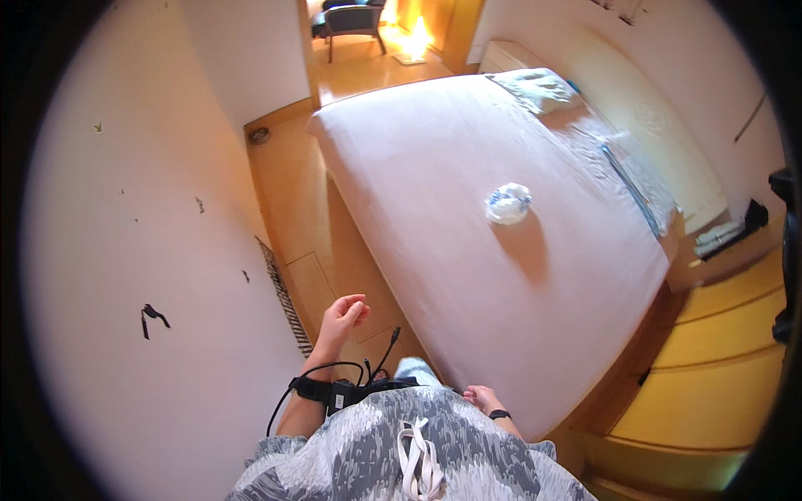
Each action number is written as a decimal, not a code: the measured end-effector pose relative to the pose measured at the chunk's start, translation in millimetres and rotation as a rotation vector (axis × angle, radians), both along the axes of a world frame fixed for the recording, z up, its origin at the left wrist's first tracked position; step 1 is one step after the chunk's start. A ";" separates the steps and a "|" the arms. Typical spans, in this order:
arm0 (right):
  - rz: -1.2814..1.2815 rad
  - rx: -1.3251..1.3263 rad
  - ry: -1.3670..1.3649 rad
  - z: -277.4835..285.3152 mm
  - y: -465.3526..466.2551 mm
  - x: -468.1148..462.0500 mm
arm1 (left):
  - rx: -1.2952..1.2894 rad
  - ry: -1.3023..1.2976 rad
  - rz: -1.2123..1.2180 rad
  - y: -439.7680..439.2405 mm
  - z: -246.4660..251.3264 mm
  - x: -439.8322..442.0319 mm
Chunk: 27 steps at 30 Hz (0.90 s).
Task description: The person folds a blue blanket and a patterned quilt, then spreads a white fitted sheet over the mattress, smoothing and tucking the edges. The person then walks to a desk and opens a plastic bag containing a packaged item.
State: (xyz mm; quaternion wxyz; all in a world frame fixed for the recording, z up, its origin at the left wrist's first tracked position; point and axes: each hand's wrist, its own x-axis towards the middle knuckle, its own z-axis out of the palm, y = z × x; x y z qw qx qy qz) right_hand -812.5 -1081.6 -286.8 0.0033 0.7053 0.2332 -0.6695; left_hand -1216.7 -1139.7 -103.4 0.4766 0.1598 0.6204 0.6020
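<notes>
My left hand [348,311] is held over the strip of floor between the wall and the bed, its fingers curled loosely and nothing seen in them. Low beside my body, my right hand [481,397] is near the bed's closest edge, fingers bent. What its palm may hold is hidden. A bed with a pale pink sheet [438,219] spreads out before me. On the sheet lies a crumpled white plastic bag [509,203] with blue marks, out of reach of both hands. A black strap with a small box [341,396] and loose cables [393,341] is by my left forearm.
Wooden floor [282,188] runs between the white wall [156,250] and the bed. Yellow wooden drawers or steps [702,394] stand at the right. A pillow [539,91] lies near the pale headboard [658,125]. An armchair [354,19] stands beyond the doorway.
</notes>
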 end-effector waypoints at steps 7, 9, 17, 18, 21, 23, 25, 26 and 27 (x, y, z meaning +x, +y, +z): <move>0.117 0.091 -0.170 -17.8 108.0 -117.6 | -0.064 0.058 0.199 3.8 -6.9 -104.8; 0.217 0.103 -0.181 -23.8 147.7 -159.3 | -0.031 0.057 0.256 22.3 -10.7 -141.8; 0.133 0.468 0.127 1.9 364.4 -414.7 | -0.018 0.107 0.202 169.9 26.6 -320.3; 0.158 0.484 0.078 15.4 390.0 -455.6 | 0.011 0.175 0.185 186.0 34.4 -340.7; 0.237 0.612 0.252 67.9 444.1 -581.5 | 0.006 0.219 0.215 220.5 50.4 -395.7; 0.320 0.621 0.435 107.9 464.2 -658.6 | -0.017 0.179 0.281 233.4 54.0 -426.5; 0.418 0.611 0.625 143.2 477.4 -726.5 | -0.028 0.150 0.350 242.9 52.8 -460.7; 0.456 0.611 0.751 156.6 484.0 -756.7 | -0.047 0.123 0.391 247.2 50.1 -481.1; 0.491 0.598 0.767 166.6 490.9 -783.4 | -0.055 0.108 0.421 252.4 46.0 -503.1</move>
